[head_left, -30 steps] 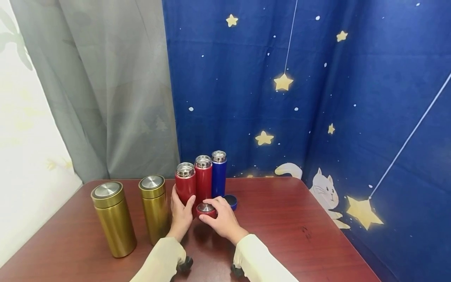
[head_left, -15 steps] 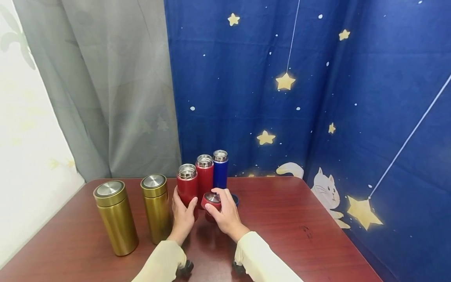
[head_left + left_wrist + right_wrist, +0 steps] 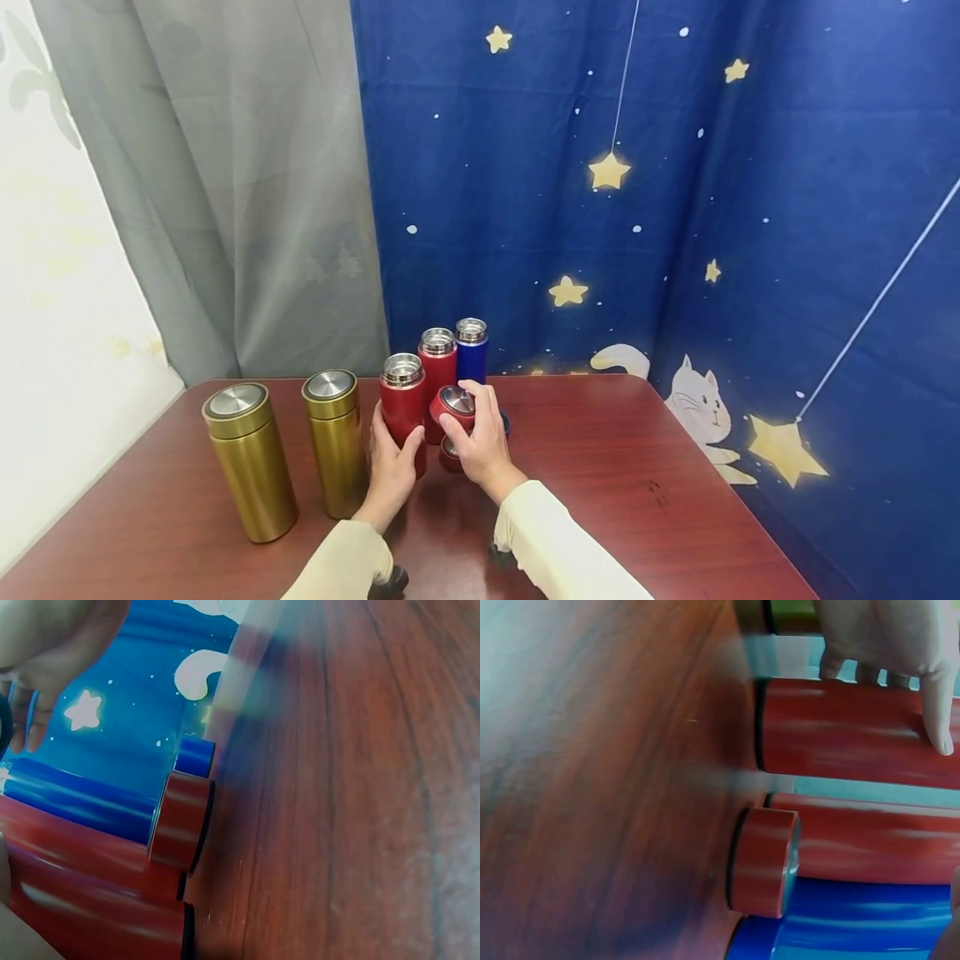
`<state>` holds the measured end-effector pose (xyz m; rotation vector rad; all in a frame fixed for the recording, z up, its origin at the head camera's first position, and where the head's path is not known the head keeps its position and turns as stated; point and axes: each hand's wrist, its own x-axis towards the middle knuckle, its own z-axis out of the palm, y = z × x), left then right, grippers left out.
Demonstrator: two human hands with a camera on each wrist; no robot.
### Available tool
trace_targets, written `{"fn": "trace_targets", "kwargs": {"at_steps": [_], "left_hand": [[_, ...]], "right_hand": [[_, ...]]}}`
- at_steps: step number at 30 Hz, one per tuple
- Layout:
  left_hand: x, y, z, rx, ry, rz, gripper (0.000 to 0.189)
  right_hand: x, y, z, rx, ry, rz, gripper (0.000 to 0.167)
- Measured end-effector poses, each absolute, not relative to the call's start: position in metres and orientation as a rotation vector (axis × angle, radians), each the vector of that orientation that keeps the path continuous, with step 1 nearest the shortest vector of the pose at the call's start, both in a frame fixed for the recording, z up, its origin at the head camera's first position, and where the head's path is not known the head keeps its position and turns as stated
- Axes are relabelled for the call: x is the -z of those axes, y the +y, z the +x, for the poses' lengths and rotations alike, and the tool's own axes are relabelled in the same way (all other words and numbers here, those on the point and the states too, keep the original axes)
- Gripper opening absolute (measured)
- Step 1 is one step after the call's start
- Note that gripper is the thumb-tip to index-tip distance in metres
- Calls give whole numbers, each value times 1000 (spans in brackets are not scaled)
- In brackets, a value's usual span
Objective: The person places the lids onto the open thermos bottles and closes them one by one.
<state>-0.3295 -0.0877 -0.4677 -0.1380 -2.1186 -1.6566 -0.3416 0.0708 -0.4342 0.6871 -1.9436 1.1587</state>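
Note:
My left hand grips the side of a red thermos bottle whose steel mouth is uncovered. In the right wrist view, the left thumb lies across this bottle. My right hand pinches a red lid with a silver top, tilted and held up just right of the gripped bottle. Below it, a second red lid rests on the table, partly hidden by the right hand in the head view. Another uncovered red bottle and an uncovered blue bottle stand behind. A blue lid lies beside the second red lid.
Two gold thermos bottles with lids on stand to the left, the nearer-in gold bottle close beside the left hand. The reddish wooden table ends at a blue star-patterned curtain and a grey curtain.
My right hand has lifted the red lid from low beside the gripped bottle up and slightly right, tilting it; a second red lid now shows below. My left hand still grips the red bottle.

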Motion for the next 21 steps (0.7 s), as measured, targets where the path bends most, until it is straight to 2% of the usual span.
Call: {"fn": "trace_targets", "kwargs": {"at_steps": [21], "left_hand": [[471,-86,-321,1609,-2047,-203,78]], "right_hand": [[416,53,-345,-1192,-1765,710,45]]}}
